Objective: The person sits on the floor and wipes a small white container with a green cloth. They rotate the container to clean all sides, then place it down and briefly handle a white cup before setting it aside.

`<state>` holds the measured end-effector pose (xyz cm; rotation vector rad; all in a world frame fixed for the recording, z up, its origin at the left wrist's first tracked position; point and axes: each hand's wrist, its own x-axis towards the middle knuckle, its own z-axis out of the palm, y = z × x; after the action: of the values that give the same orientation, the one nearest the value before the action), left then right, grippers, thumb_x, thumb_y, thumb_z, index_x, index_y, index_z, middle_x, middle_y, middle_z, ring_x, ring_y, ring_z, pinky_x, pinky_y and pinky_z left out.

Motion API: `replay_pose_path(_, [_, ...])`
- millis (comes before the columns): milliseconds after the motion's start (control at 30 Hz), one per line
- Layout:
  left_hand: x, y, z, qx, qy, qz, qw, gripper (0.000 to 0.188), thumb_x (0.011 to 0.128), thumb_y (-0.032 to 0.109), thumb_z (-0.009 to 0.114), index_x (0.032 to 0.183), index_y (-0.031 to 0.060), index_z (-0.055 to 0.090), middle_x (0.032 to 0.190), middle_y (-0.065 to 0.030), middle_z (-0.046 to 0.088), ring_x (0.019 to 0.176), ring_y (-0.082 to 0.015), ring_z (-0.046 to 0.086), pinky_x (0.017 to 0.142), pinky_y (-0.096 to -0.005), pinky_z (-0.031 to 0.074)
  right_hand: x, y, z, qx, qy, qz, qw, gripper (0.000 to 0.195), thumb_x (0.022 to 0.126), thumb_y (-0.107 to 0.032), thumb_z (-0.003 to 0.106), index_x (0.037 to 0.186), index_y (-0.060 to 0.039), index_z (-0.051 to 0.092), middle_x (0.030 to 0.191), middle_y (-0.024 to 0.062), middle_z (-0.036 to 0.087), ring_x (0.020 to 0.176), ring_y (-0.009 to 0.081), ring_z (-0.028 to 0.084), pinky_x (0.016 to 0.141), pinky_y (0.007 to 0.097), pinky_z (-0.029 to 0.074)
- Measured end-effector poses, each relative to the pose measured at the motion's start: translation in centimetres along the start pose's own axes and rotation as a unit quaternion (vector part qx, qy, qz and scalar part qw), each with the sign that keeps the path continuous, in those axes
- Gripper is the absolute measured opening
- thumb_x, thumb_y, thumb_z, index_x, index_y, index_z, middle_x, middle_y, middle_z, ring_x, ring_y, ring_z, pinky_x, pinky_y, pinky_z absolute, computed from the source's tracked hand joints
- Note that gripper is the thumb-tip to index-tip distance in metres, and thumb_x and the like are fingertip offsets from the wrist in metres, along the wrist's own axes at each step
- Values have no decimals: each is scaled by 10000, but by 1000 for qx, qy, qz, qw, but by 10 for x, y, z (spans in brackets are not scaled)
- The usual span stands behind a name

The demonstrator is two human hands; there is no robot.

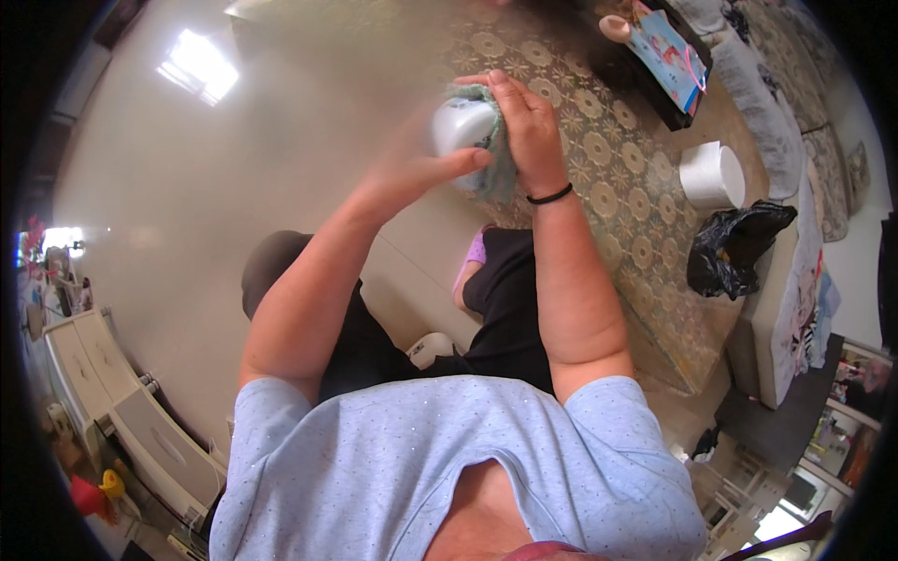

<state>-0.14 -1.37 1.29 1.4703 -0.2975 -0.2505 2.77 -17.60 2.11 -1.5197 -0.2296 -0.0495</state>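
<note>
Both hands are raised in front of me around a rounded white object (464,126), whose exact kind I cannot tell. My left hand (433,165) is at its left side, with the thumb across the front; the other fingers are hidden behind a blurred area. A green cloth (502,165) wraps the object's right side. My right hand (523,123), with a black band at the wrist, presses the cloth against the object, fingers over its top.
A patterned rug (596,147) lies to the right with a white paper roll (712,175) and a black plastic bag (726,249). Farther up is a dark box (663,84) with a blue picture item. A sofa (779,336) lines the right; cabinets (151,428) stand lower left.
</note>
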Motion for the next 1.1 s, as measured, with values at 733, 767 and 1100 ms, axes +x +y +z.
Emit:
replay_pose_path(733, [3,8,-21,42,-36,-7,998,766,796,370,754,1401,40,419,1230,-85,552,1168,-196,520,982,-330,413,-10,-4,5,276,-4,178,945,359,972,-332,471,1141,-49,613,1065,87,646,971,160,621,849,294,500])
replay_pose_path(767, [2,7,-23,30,-54,-18,998,791,785,373,764,1410,38,413,1235,-85,552,1182,-199,513,996,-326,397,-11,-10,5,263,-9,181,948,349,967,-309,473,1143,-43,617,1067,98,652,973,168,627,854,296,503])
replay_pose_path(1100, [8,-9,-3,-169,107,-51,979,491,958,362,558,1320,49,448,1232,-104,563,1100,-217,601,874,-408,555,-10,12,24,458,-13,152,876,450,981,-447,447,1198,-77,584,1118,64,638,1022,179,604,889,331,496])
